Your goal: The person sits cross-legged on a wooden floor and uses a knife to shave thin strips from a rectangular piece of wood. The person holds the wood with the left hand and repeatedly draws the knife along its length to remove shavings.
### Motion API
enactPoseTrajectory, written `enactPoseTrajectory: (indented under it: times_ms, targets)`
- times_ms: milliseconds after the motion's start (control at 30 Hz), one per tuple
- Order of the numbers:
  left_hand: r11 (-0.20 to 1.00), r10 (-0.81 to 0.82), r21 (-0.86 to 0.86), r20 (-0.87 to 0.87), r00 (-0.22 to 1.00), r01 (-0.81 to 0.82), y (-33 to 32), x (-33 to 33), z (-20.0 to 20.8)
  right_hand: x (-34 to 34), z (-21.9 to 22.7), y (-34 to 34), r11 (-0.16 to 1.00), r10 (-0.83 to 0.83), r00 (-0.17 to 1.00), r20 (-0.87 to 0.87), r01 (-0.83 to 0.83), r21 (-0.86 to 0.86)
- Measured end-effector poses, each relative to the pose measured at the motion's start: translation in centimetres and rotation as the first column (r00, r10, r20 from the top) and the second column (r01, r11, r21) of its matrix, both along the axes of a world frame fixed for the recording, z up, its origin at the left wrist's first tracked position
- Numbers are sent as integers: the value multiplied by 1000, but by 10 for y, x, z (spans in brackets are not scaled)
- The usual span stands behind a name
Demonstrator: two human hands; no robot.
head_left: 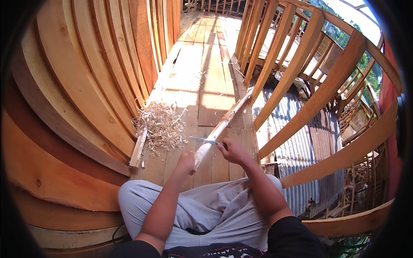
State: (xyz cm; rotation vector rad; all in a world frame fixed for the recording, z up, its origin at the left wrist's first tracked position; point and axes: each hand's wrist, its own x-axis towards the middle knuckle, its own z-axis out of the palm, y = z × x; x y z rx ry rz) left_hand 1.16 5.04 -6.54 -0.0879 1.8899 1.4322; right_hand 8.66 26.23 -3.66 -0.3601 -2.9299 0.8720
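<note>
A pale, partly peeled wooden pole (221, 125) slants from my lap up to the railing on the right, where its far end meets a post's foot. My left hand (186, 163) is closed around its near end. Across the pole lies a knife (202, 140) with its blade pointing left. Its handle is in my right hand (235, 151), which is closed just right of the pole. The blade appears to touch the wood. To the left, a heap of curly wood shavings (161, 122) lies on the plank floor (189, 86).
A wall of upright boards (86, 69) stands close on my left. On my right runs a wooden railing (316, 92) with gaps between its posts; corrugated metal sheets (309, 137) lie below. A short wood piece (138, 148) sits against the shavings. My grey-trousered legs (150, 193) are folded before me.
</note>
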Motion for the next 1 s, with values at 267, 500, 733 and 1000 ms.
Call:
enactPoseTrajectory:
  times_ms: [267,500,733,1000]
  targets:
    - [999,-28,29,46,999,27,-2,3,3,-23,-40,4,954,-166,970,-178,203,221]
    - [999,33,-2,24,999,-33,-3,15,0,-13,-35,-8,937,-139,966,-219,200,287]
    - [998,-17,-58,49,999,20,-9,6,1,-18,-33,-14,952,-87,994,-59,100,290]
    - [999,1,-54,44,999,1,-14,19,11,-13,-28,-11,960,-94,979,-180,137,244]
